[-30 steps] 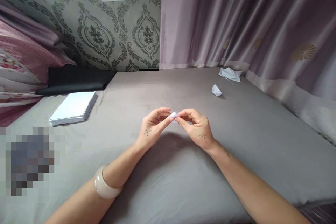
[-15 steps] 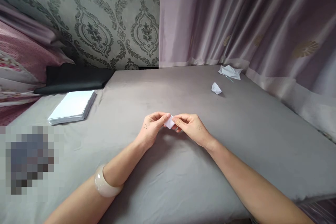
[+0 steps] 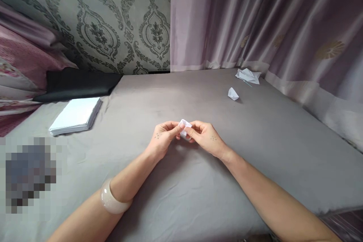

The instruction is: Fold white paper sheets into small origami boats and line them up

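Note:
A small folded piece of white paper is pinched between both hands just above the grey sheet. My left hand grips its left side with thumb and fingers closed; a pale bangle sits on that forearm. My right hand holds the right side, fingers curled round it. Most of the paper is hidden by the fingertips.
A stack of white paper lies at the left, with a black cushion behind it. A small folded paper shape and crumpled paper scraps lie at the far right near the mauve curtain.
Both hands dropped closer to the sheet while keeping hold of the paper. The piece has turned between the fingers and its upper fold now shows spread apart.

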A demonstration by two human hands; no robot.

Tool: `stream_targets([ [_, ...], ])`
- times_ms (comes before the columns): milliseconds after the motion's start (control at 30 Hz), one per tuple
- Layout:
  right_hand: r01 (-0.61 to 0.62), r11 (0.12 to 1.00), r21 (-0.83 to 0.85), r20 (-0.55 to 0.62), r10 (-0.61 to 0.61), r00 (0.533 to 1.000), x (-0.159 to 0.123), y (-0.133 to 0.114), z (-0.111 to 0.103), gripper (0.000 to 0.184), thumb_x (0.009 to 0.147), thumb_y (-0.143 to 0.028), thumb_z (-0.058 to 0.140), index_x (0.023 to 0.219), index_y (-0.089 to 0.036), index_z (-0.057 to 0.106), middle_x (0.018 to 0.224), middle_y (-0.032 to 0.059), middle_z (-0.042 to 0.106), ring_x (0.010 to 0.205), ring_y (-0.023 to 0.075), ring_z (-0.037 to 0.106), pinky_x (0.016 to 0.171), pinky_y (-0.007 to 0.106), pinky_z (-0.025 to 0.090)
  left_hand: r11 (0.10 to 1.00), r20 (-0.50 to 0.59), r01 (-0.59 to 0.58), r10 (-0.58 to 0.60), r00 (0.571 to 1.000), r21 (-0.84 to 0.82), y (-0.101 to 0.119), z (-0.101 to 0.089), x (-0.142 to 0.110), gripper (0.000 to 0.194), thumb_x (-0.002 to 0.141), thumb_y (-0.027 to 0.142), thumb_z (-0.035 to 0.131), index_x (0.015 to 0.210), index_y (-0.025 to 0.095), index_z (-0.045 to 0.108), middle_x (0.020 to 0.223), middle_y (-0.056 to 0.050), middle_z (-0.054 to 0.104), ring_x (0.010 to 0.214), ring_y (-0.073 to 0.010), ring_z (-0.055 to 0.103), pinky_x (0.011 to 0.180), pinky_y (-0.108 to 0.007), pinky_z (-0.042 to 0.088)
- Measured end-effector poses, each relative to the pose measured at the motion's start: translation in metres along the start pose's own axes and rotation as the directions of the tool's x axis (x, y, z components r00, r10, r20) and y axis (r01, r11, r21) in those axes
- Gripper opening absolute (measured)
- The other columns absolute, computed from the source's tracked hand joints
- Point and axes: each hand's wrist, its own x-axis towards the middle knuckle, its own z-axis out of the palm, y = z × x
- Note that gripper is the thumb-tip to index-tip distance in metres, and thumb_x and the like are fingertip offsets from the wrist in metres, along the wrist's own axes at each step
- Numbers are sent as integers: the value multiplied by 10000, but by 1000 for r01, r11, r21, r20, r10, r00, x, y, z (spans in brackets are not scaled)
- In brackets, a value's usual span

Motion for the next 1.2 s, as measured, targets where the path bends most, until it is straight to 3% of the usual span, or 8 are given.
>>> stream_targets([
  [167,-84,986,144,11,83,996,0,0,4,297,686,-436,757,743,-153,686,681,6,670,610,92,575,612,236,487,998,-4,28,-28,1000,-56,3,-1,0,278,673,399,782,690,133,702,632,-23,632,539,-80,496,547,-229,396],
  [467,-247,942,226,111,227,968,1,4,-2,298,669,-419,786,733,-141,699,712,7,664,645,80,612,637,209,523,997,-20,7,-5,1000,77,0,-2,1,318,712,428,745,668,125,659,573,-2,586,508,-72,467,518,-218,385],
  [667,-314,945,95,21,314,949,6,10,-5,243,720,-353,748,816,-141,675,692,25,671,585,94,602,557,218,510,995,112,84,-90,990,61,-7,-11,8,352,694,378,761,916,126,658,723,-39,670,595,-99,557,615,-241,458],
  [767,-198,954,-223,-113,176,978,10,17,-9,291,753,-318,703,1001,-178,641,755,26,691,604,124,614,555,248,486,985,48,17,-26,999,174,-12,-12,14,352,687,373,756,911,156,595,701,-20,669,561,-103,549,584,-243,450],
  [833,-63,867,-495,-177,-29,984,14,22,-11,271,752,-293,695,1005,-208,647,867,31,687,657,131,610,635,275,482,946,31,-64,57,998,317,-14,-10,18,254,734,370,701,832,164,589,679,-15,652,572,-113,545,565,-236,428],
  [900,43,756,-653,-140,-176,974,18,26,-13,209,757,-271,684,961,-224,667,959,30,662,690,124,589,696,286,469,873,35,-134,133,991,469,-14,-8,21,164,782,333,637,794,172,605,686,-17,643,614,-129,553,585,-244,419],
  [1067,114,746,-655,-43,-188,981,27,28,-17,144,766,-255,664,906,-228,684,940,7,630,667,102,536,684,261,445,658,36,-218,279,960,720,-9,-8,25,61,749,242,632,747,185,653,787,-35,592,666,-146,525,644,-274,426],
  [1200,122,777,-618,-20,-170,985,33,26,-22,91,773,-273,640,823,-211,684,852,-3,613,660,102,519,651,249,424,622,121,-242,230,966,745,-7,-16,30,98,753,254,626,802,188,678,830,-40,572,689,-146,517,660,-275,427],
])
